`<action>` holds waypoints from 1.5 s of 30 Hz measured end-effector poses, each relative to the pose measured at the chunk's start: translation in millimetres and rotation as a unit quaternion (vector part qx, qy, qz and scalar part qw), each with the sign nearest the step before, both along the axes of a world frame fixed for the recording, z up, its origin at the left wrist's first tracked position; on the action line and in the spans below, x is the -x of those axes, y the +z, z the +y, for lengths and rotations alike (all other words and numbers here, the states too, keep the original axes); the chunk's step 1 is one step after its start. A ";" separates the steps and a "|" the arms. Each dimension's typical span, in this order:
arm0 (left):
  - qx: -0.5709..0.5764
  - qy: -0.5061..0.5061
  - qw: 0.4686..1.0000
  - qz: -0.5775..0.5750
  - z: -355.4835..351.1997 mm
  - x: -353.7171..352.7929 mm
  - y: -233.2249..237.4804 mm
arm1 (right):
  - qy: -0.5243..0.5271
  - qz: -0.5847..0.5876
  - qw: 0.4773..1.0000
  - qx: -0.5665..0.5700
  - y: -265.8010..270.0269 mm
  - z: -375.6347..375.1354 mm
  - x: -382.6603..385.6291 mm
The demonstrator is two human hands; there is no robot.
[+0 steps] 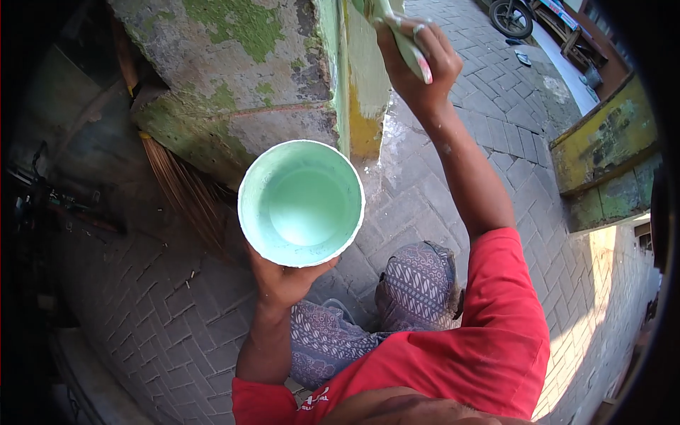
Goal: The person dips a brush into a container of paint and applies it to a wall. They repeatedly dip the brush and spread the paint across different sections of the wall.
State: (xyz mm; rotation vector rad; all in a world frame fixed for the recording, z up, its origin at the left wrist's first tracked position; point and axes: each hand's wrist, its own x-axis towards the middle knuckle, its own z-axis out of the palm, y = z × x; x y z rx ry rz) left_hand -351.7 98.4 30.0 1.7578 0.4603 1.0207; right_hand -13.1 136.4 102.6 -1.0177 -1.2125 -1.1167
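My left hand is wrapped round the lower side of a white paint bucket, its fingers partly hidden beneath it. Pale green paint covers the inside and lies in the bottom. Up at the top, my right hand grips a paintbrush by its light green handle, which has a pinkish-red end. The brush's bristles are cut off by the top edge, near the corner of a wall pillar with yellow and pale green paint on it.
A low wall with peeling green paint stands left of the pillar. A stick broom leans below it. Grey paving spreads around my bent knees. At right are a yellow-green wall and a motorbike wheel.
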 end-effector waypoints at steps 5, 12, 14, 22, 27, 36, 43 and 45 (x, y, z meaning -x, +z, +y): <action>0.016 0.001 1.000 0.004 -1.5 -0.8 1.0 | -0.056 0.008 0.995 0.082 -4.4 10.8 -4.7; 0.052 0.026 0.998 0.024 -5.6 2.0 -0.2 | -0.047 0.045 0.981 0.181 -87.6 1.6 1.5; 0.037 0.020 0.999 0.021 -6.2 1.0 2.1 | -0.049 0.059 0.971 0.225 -110.7 -3.1 0.4; 0.020 0.026 0.999 0.016 -10.3 3.7 6.2 | -0.014 0.109 0.969 0.220 -159.3 -29.9 1.5; 0.054 0.028 0.998 0.020 -15.9 11.3 1.2 | -0.018 0.058 0.995 0.082 -98.3 -19.4 -3.6; 0.082 0.040 0.996 0.021 -23.5 10.1 2.7 | -0.021 0.080 0.941 0.327 -269.0 -13.5 -13.3; -0.005 0.017 0.997 0.074 -18.9 11.8 6.4 | -0.023 0.116 0.850 0.513 -296.8 -32.3 -17.3; -0.058 0.015 0.993 0.099 -18.5 9.6 5.4 | -0.026 0.124 0.862 0.491 -260.8 -25.1 -31.0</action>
